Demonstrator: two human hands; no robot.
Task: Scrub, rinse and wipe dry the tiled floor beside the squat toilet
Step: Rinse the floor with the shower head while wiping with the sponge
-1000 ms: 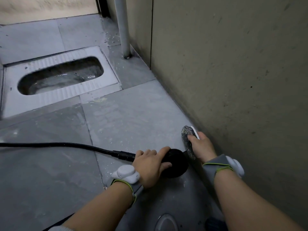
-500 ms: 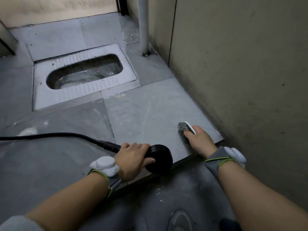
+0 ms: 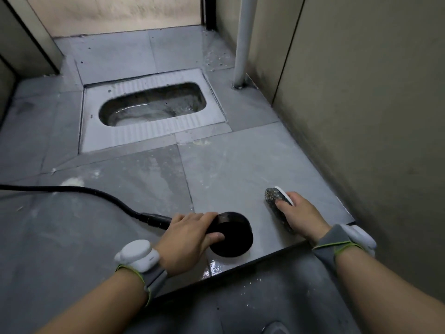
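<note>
Your left hand (image 3: 190,239) is gripping the black sprayer (image 3: 231,235), fingers curled around it, just before the toilet (image 3: 154,109). Your right hand (image 3: 301,216) is clutching the brush (image 3: 272,196) against the tile (image 3: 240,169). You're scrubbing, likely; rinsing comes next toward the toilet.

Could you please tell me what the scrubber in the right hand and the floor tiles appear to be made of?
The scrubber under the right hand looks like coarse steel wool or mesh: grey, speckled, glinting, with a white, seemingly plastic backing. The floor tiles look like matte grey stone or ceramic: flat slabs with thin joints, glossy only where wet.
</note>
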